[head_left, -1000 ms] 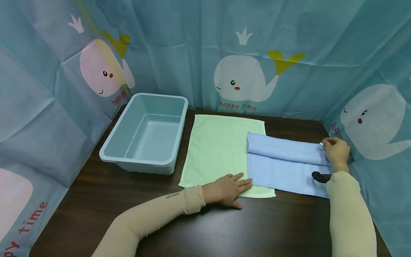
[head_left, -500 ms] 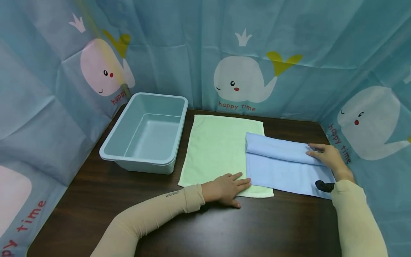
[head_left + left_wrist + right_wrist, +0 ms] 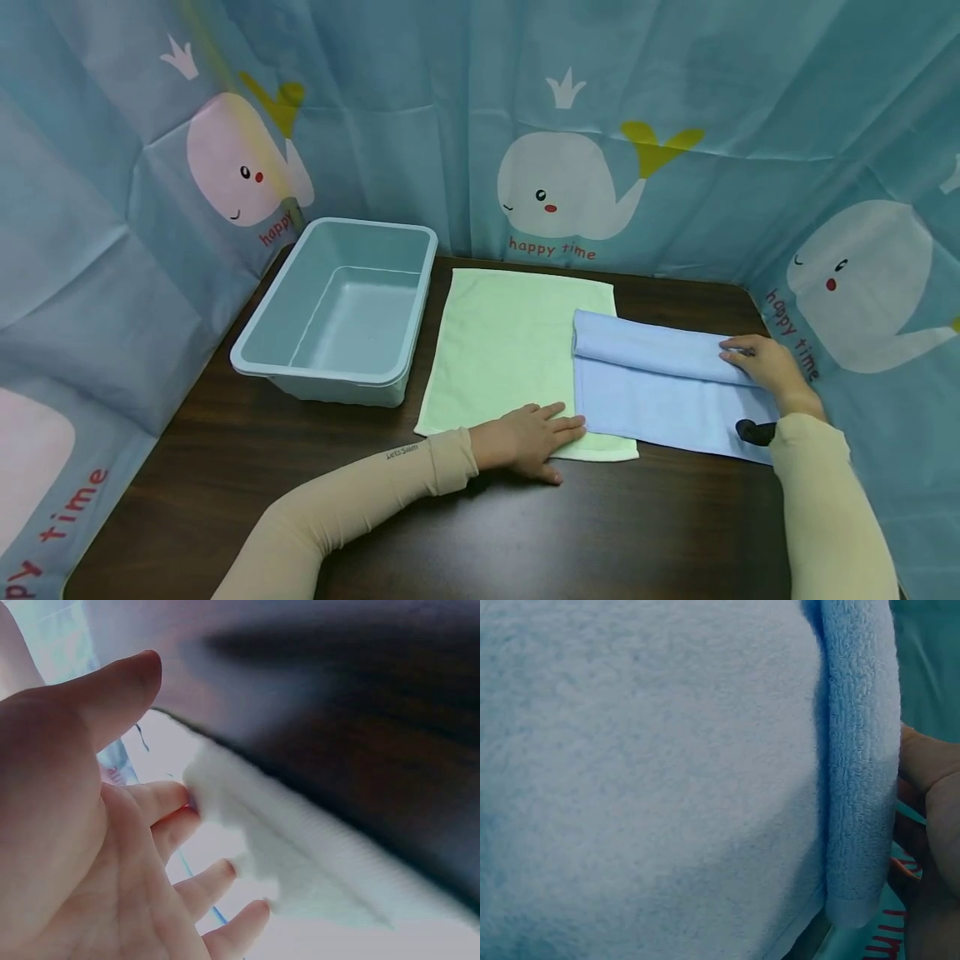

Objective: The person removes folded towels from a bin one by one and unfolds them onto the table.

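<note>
A light blue towel [image 3: 675, 408] lies on the right, its far side folded over into a narrow band [image 3: 645, 346]. Its left end overlaps a light green towel [image 3: 517, 342] spread flat. My left hand [image 3: 536, 442] rests with straight, spread fingers on the green towel's near edge, fingertips at the blue towel's left edge. My right hand [image 3: 772, 367] is at the right end of the folded band, fingers touching its top. In the right wrist view, the right hand [image 3: 934, 817] is partly seen beside the thick fold [image 3: 861, 765]. The left wrist view is partly blurred and overexposed.
A pale blue plastic basin [image 3: 330, 375] stands at the left of the dark wooden table [image 3: 600, 533]. A blue curtain [image 3: 450, 125] with whale prints encloses the table's back and sides. A black strap end [image 3: 753, 432] shows at the right cuff.
My right hand has let go of the fold's far right corner and moved slightly left and nearer, onto the folded band. The left hand and both towels stay nearly as they were.
</note>
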Demonstrator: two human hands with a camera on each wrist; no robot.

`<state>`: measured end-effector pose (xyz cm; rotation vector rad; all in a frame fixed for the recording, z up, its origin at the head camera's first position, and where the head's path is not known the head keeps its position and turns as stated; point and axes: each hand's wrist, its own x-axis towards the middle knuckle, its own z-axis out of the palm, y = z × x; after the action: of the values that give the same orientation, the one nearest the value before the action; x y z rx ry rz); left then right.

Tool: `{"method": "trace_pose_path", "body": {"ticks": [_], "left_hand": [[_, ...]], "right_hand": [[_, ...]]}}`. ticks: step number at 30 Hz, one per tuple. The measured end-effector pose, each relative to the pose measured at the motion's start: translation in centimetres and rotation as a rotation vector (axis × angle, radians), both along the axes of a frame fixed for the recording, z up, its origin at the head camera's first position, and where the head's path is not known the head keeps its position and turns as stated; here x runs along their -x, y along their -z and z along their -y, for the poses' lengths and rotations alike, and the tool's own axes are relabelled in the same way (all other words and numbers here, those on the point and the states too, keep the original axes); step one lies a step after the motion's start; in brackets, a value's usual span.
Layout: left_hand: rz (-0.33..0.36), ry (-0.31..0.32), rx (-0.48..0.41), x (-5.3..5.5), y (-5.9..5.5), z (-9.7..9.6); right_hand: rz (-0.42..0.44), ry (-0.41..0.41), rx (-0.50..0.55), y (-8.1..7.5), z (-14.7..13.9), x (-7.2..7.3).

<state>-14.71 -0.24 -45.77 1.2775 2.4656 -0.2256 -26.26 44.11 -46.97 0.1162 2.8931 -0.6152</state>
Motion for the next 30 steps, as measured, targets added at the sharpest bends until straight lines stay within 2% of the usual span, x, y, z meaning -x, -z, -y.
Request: {"method": "trace_pose_path", "body": {"ticks": [5, 13, 21, 25, 30], "left_hand": [[0.016, -0.003, 0.0, 0.4, -0.6, 0.1], [0.038, 0.012, -0.025, 0.5, -1.3, -0.1], [0.038, 0.062, -0.04, 2.2, -1.6, -0.6], [0.022, 0.075, -0.127, 3.2, -1.5, -0.9], [0.067, 0.031, -0.295, 4.3, -0.9, -1.3]], "right_hand": [[-0.044, -0.025, -0.015, -0.1, 0.4, 0.4], [-0.03, 0.043, 0.005, -0.1, 0.8, 0.5], [-0.076, 0.051, -0.019, 0.3, 0.7, 0.9], [-0.083, 0.065, -0.021, 0.2, 1.0, 0.9], [-0.084, 0.077, -0.025, 0.2, 1.2, 0.8]]}}
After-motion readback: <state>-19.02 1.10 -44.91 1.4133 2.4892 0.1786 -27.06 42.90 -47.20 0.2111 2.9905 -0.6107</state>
